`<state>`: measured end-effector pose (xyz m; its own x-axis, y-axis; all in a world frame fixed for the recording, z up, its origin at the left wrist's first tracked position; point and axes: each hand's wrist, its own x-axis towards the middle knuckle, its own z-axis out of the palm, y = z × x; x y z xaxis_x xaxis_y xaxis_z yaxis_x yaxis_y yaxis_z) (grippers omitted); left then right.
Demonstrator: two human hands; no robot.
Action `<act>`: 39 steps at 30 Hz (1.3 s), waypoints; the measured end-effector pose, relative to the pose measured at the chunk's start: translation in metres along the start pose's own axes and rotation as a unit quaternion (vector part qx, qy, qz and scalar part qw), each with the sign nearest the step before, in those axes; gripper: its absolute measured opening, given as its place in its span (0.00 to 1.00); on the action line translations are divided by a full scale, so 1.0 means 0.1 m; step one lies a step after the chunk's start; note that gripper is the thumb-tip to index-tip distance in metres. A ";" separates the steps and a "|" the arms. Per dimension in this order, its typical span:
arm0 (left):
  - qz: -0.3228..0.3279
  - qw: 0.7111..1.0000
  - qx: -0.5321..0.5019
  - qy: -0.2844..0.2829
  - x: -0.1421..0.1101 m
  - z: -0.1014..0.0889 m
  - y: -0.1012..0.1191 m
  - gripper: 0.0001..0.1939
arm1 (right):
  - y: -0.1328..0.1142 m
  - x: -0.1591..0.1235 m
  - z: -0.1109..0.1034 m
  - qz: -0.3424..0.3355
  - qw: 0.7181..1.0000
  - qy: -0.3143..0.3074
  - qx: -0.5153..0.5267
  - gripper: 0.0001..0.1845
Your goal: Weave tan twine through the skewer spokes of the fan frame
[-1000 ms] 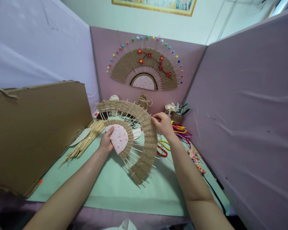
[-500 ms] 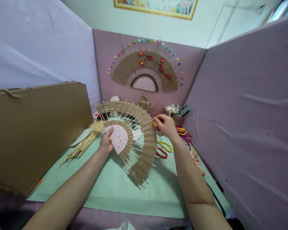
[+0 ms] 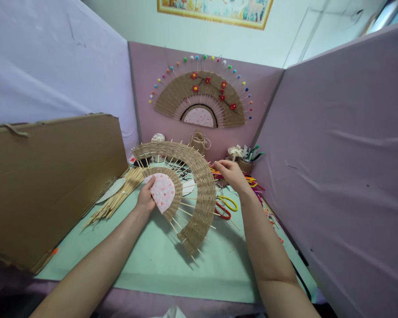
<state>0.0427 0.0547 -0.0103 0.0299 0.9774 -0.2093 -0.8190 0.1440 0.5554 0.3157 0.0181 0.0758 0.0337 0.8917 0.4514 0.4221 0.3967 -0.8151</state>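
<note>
My left hand grips a half-round woven fan by its inner end, thumb lying over the pink spotted half-circle at its middle. Thin sticks radiate from the fan's small inner band and poke out past the wide outer band. The fan is held tilted above the table. At its upper right edge my right hand is closed in a pinch, close to the stick tips. Whatever lies between those fingertips is too small to make out. Scissors with yellow and red handles lie behind the fan.
A finished fan with red flowers and coloured pompom tips hangs on the back panel. Bundled sticks lie at left beside a cardboard sheet. Twine and a tool pot stand at the back.
The fan and both hands are almost where they were. My right hand has shifted very slightly, staying pinched by the fan's edge.
</note>
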 end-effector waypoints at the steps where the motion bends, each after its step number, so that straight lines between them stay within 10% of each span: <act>1: 0.001 1.000 -0.002 0.000 0.00 0.00 0.00 0.13 | -0.01 0.00 0.00 -0.002 1.000 0.000 0.010 0.21; 14: 0.008 1.000 -0.001 -0.002 -0.01 0.02 -0.01 0.12 | 0.10 0.01 0.09 0.083 0.986 -0.050 0.133 0.17; 24: -0.126 0.981 0.130 -0.075 -0.07 -0.10 0.00 0.19 | 0.08 0.00 -0.06 0.151 0.969 -0.017 0.196 0.20; 39: -0.056 0.989 0.112 -0.079 -0.05 -0.04 -0.04 0.16 | 0.11 0.04 -0.12 -0.104 0.979 0.071 -0.161 0.16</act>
<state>0.0435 0.0484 -0.0147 0.2165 0.9628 -0.1618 -0.6585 0.2663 0.7038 0.3315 0.0233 0.0725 0.0317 0.7505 0.6602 0.6954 0.4579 -0.5539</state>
